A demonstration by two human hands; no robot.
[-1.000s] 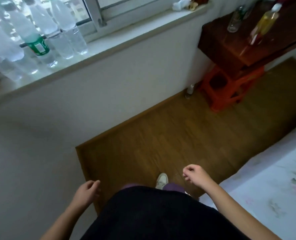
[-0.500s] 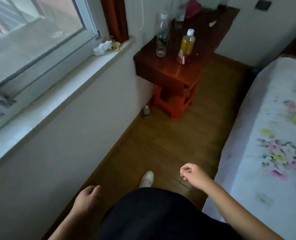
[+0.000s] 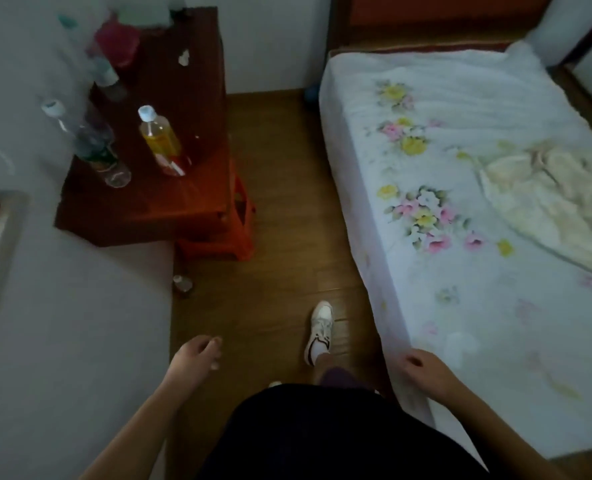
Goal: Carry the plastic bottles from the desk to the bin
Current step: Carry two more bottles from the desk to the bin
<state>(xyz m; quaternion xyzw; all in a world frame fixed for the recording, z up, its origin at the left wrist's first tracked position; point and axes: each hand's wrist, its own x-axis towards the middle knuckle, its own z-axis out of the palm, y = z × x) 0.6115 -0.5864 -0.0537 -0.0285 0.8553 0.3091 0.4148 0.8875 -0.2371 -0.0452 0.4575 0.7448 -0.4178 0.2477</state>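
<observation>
A dark red wooden desk (image 3: 183, 202) stands against the left wall. On it stand a clear bottle with a green label (image 3: 90, 143), a bottle of yellow liquid with a white cap (image 3: 163, 143), and a third, blurred clear bottle (image 3: 109, 79) farther back. My left hand (image 3: 194, 358) hangs low over the floor with fingers loosely curled, holding nothing. My right hand (image 3: 426, 372) is curled by the bed's edge, also holding nothing. Both hands are well short of the desk. No bin is in view.
A bed with a floral sheet (image 3: 461, 202) fills the right side. An orange plastic stool (image 3: 232, 230) sits under the desk. A small bottle (image 3: 182, 284) stands on the wooden floor by the wall. My white shoe (image 3: 320, 327) steps along the strip between wall and bed.
The view has swung right from the window sill toward the desk and bed, and I have walked closer to the desk. Both hands stay low and hold nothing.
</observation>
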